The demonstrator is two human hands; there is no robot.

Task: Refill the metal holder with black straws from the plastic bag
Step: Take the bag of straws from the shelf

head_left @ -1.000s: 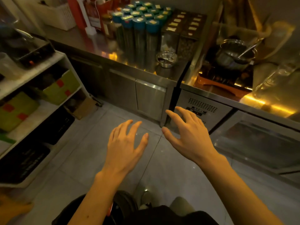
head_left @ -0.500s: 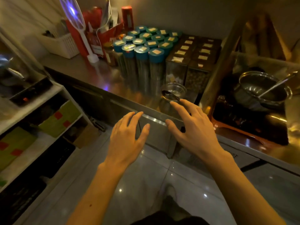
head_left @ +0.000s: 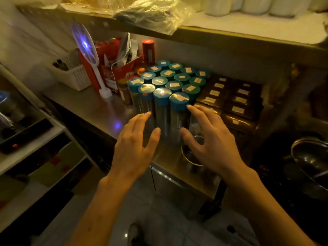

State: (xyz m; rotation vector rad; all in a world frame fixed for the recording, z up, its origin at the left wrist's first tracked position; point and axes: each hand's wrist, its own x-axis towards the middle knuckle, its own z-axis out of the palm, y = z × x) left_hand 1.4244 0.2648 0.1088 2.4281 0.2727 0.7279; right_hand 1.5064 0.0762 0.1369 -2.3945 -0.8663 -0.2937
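Note:
A clear plastic bag (head_left: 152, 14) with dark contents lies on the upper shelf at the top of the view, its corner hanging over the shelf edge. My left hand (head_left: 134, 146) and my right hand (head_left: 211, 141) hover side by side above the steel counter (head_left: 92, 105), fingers spread and holding nothing. They are in front of the blue-lidded jars, well below the bag. I cannot see a metal straw holder in this view.
Several tall jars with blue lids (head_left: 170, 82) crowd the counter, dark labelled boxes (head_left: 230, 98) to their right. A small glass bowl (head_left: 191, 153) sits under my right hand. A white electric swatter (head_left: 88, 55), white basket (head_left: 72, 73), left shelving (head_left: 30, 148) and a metal pot (head_left: 312, 157) surround.
My view has lifted from the floor to the counter and the upper shelf, bringing the plastic bag into sight. Both hands have risen and moved forward over the counter, still spread and holding nothing.

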